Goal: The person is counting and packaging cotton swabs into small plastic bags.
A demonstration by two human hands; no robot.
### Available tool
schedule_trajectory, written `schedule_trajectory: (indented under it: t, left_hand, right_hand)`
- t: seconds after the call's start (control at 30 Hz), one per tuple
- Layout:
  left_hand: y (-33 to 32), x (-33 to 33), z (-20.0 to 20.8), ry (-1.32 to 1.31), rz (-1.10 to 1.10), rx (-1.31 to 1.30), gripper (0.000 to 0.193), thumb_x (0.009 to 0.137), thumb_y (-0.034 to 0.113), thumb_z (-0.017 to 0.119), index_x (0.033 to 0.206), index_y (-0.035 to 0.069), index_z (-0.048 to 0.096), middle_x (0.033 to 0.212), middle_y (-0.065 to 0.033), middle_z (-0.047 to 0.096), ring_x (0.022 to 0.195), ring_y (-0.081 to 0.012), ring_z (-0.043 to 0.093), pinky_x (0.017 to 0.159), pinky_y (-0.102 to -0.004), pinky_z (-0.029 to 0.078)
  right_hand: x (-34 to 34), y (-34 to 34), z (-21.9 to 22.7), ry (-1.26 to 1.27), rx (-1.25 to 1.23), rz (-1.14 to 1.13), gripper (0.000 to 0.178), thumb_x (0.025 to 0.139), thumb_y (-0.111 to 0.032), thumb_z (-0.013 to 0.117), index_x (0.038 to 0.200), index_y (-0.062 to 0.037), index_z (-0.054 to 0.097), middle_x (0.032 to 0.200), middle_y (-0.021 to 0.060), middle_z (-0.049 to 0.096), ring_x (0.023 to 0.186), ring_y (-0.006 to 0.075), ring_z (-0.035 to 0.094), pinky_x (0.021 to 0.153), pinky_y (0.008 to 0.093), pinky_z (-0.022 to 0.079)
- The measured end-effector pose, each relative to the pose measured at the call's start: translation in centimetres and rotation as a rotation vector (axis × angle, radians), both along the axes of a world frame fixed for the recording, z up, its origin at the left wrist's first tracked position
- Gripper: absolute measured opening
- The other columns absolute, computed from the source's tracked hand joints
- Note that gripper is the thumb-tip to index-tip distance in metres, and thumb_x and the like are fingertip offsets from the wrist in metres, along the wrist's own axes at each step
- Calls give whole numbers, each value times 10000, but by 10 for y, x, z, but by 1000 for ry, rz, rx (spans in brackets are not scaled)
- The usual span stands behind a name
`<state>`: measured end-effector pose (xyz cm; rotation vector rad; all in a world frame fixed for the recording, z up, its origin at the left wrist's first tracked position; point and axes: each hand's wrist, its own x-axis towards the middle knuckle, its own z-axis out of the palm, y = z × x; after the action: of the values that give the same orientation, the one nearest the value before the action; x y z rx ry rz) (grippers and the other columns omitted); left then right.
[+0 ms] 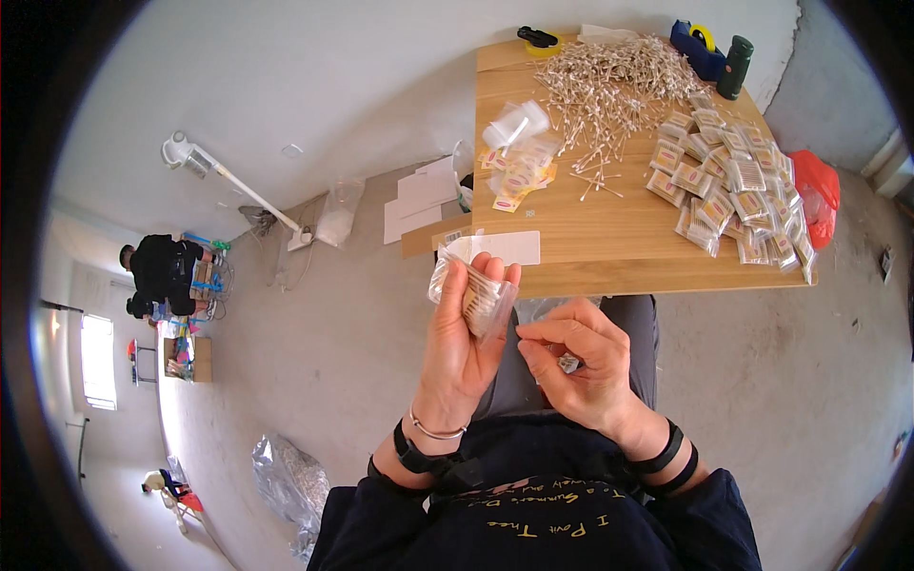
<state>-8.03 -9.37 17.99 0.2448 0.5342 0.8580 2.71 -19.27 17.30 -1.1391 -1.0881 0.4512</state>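
Above my lap, just off the table's near edge, my left hand [455, 347] is closed around a small clear plastic bag [486, 303] filled with cotton swabs. My right hand [588, 366] is beside it, thumb and forefinger pinched close to the bag; whatever lies between those fingertips cannot be made out. On the wooden table [609, 271], a big heap of loose cotton swabs [619, 81] covers the far side. Filled swab packets [733, 186] are piled at the right. Yellow printed cards [519, 181] and clear empty bags [517, 124] lie at the left.
A blue tape dispenser [698, 52] and dark green bottle [734, 68] stand at the far right corner. A red plastic bag [816, 195] hangs beside the table. A white stick vacuum [233, 176] leans at the left wall. Other people [162, 271] are farther left.
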Motion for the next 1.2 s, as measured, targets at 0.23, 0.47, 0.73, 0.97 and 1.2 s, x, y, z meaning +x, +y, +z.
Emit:
schedule_trajectory:
  t: [0.23,0.47,0.73,0.97,1.2]
  left_hand:
    - [-7,3,4,143,47,109,315,901,292,587,1057,21,550,1005,-82,629,1029,-206,590,890,-323,497]
    - [-13,5,6,246,73,185,335,896,287,596,1086,17,542,1031,-79,618,987,-167,611,797,-295,534]
    - [-20,13,7,372,148,291,308,911,277,571,1084,24,547,1069,-79,608,1035,-187,590,851,-331,522]
    - [-21,16,10,323,183,330,270,913,253,572,1086,47,543,1107,-79,588,1088,-212,561,844,-340,524]
    - [-22,17,9,312,236,335,333,886,199,617,1115,-26,527,1058,-115,599,1012,-242,604,817,-322,524]
  right_hand:
    - [-10,10,4,2,-78,-107,165,741,71,666,886,-8,666,779,43,566,597,72,514,501,197,409]
    - [-15,13,-1,79,-108,-150,114,760,66,659,852,-2,650,756,14,560,583,44,492,506,173,380]
    - [-20,14,-10,749,-71,20,145,804,19,665,902,-5,560,752,-22,557,630,23,499,547,158,393]
    - [-23,14,-5,749,-67,35,152,801,18,665,899,-9,552,767,-9,586,638,27,510,551,166,413]
    - [-22,17,1,822,-157,48,158,788,6,684,886,-10,561,750,-2,588,599,32,500,521,173,407]
